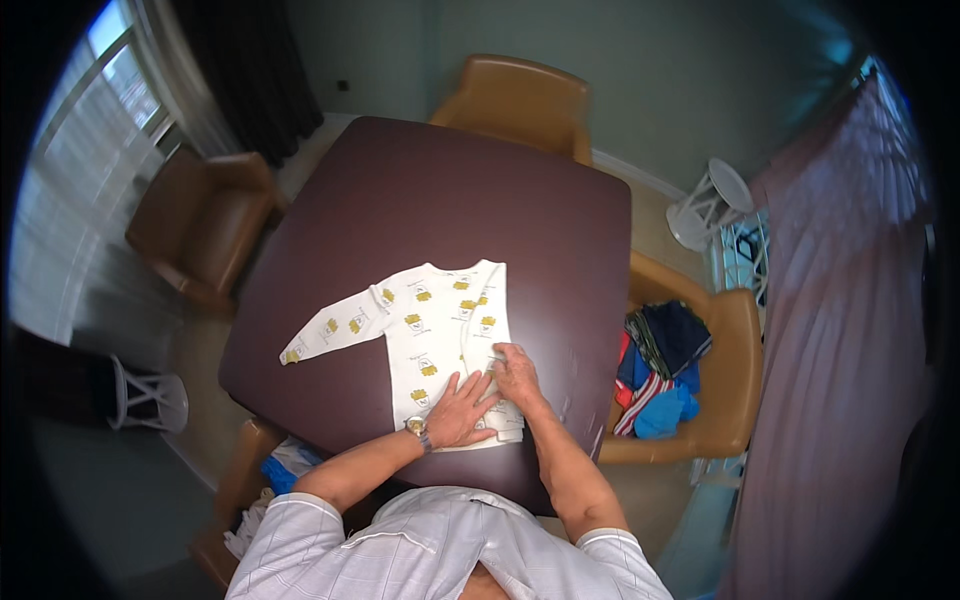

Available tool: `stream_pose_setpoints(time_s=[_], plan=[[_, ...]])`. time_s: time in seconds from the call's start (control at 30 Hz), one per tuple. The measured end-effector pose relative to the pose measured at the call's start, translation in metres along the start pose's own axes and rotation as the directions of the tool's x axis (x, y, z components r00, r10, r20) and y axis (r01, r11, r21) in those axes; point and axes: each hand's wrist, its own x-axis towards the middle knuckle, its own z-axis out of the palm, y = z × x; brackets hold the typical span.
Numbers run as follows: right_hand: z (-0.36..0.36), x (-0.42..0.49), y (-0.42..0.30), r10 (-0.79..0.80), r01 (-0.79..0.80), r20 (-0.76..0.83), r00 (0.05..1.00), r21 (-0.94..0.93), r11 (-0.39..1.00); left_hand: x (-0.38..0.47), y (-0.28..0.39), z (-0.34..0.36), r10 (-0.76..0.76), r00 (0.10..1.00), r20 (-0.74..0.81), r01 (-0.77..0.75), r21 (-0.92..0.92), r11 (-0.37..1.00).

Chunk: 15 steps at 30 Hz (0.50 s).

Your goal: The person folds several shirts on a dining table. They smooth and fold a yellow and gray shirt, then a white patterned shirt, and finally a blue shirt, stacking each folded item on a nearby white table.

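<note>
A white long-sleeved child's top (427,330) with a yellow french-fries print lies flat on the dark reddish-brown table (465,195). Its neckline points away from me. One sleeve stretches out to the left, while the right side with its sleeve is folded in over the body. My left hand (460,412), with a watch at the wrist, rests palm down and fingers spread on the lower part of the top. Beside it, my right hand (516,375) touches the folded right edge with curled fingers; whether it pinches the cloth is hidden.
A tan chair (731,375) at the right holds a pile of clothes (667,352). More cloth (281,465) lies on a chair at the lower left. Other chairs stand at the far side (517,97) and left (217,217). White stools (712,202) are near the walls.
</note>
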Motion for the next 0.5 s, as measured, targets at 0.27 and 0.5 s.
stream_pose_setpoints(time_s=[0.27,0.5], plan=[[-0.018,0.007,-0.043,0.185,-0.167,0.054,0.981,-0.242,0.956,-0.128,-0.162,-0.055,-0.452,0.709,-0.542,0.486,-0.089,0.869],[0.027,0.054,-0.095,0.021,-0.005,0.04,0.999,-0.368,0.93,-0.187,-0.252,-0.091,-0.795,0.415,-0.442,0.842,-0.143,0.519]])
